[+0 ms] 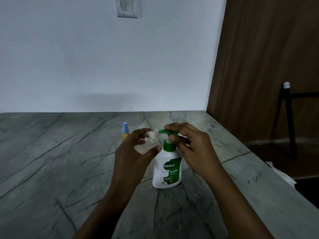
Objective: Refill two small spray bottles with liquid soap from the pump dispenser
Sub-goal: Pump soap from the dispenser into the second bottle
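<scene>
A white Dettol pump dispenser (167, 171) with a green pump head (168, 132) stands on the grey marble counter (51, 161). My left hand (133, 152) holds a small clear spray bottle (148, 142), cap off, tilted so that its open neck meets the pump's nozzle tip. My right hand (188, 144) rests on top of the pump head, fingers over it and thumb by the collar. A second small spray bottle (125, 133), yellow with a blue cap, stands upright behind my left hand, partly hidden by it.
The counter's right edge runs diagonally past my right forearm. Beyond that edge are a wooden door (267, 66), a black stand (288, 121) and something white (279, 175) low down. A white wall with a switch plate (127, 6) is behind the counter.
</scene>
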The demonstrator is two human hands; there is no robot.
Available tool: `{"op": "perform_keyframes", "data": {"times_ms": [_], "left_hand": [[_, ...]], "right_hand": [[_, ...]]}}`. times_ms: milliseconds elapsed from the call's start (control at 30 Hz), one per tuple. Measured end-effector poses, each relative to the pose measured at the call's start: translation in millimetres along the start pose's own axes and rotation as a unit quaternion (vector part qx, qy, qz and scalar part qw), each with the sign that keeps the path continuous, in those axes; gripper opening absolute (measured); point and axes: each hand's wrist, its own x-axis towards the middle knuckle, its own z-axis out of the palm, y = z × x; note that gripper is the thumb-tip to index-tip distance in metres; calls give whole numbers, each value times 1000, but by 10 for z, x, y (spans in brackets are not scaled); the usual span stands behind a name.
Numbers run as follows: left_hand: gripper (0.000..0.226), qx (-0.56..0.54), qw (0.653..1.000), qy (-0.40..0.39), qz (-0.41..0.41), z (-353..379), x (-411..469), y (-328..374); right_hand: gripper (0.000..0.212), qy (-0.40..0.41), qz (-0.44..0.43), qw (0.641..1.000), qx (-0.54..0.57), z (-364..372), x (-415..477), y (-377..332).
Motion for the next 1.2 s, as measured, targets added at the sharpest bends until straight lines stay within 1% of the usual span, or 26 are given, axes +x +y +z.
{"op": "perform_keyframes", "data": {"times_ms": [33,100,233,367,467,567,667,767,833,867,1000,1033,1100,1200], "left_hand": [[46,0,1000,-1,1,3,7,7],[46,-1,1000,-2,1,7,12,10],[47,12,1000,0,3,16,1,17],[49,36,999,2,16,31,7,27],[51,54,998,8,23,37,7,28],[50,52,998,11,19,31,-2,37],[50,56,998,16,21,32,-4,35],[50,64,998,13,26,51,-7,10],[51,66,997,12,27,64,-8,-14],[51,66,997,14,27,69,-8,-25],[53,71,997,16,29,83,-18,-51],[54,68,997,16,27,85,-24,-55],[53,64,998,16,26,92,-34,-68],[51,61,998,14,28,93,-59,-86]], "right_hand": [[26,-1,-3,1000,-24,-3,-3,-8],[33,1,-13,996,-93,4,-10,-38],[40,54,-94,970,-218,66,-51,-78],[46,88,-122,953,-262,164,-108,-68],[46,104,-146,940,-291,217,-121,-58],[45,118,-175,928,-307,261,-110,-32],[48,141,-168,921,-321,343,-115,-24],[45,175,-172,916,-317,449,-135,34],[58,186,-172,916,-312,482,-148,55],[59,184,-172,918,-308,487,-154,61],[35,180,-171,928,-277,503,-197,85],[32,177,-168,930,-274,507,-208,86],[38,165,-162,936,-264,525,-225,96],[37,166,-162,941,-248,536,-243,103]]}}
